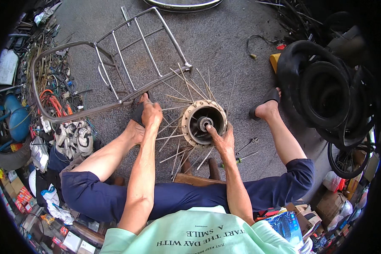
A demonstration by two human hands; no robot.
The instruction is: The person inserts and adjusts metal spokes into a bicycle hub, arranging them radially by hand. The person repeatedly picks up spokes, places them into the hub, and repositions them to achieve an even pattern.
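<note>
A wheel hub (203, 123) with a pale drilled rim, a dark hollow face and a bearing in its centre is held above the floor between my legs. Many thin metal spokes (171, 137) fan out loosely from it. My right hand (224, 139) grips the hub's right side, its thumb pressed at the central bearing. To the left, my left hand (151, 113) is closed, with a spoke reaching its edge; what lies inside the fingers is hidden. Just beyond that hand is a metal tube frame (139, 89), like a bicycle rack.
Black tyres (324, 95) are stacked at the right. Cables and wires (51, 80) heap up along the left. A screwdriver (240, 160) with a green handle lies on the floor near my right forearm. A wooden stool edge (197, 179) shows between my thighs. A wheel rim (182, 6) lies far ahead.
</note>
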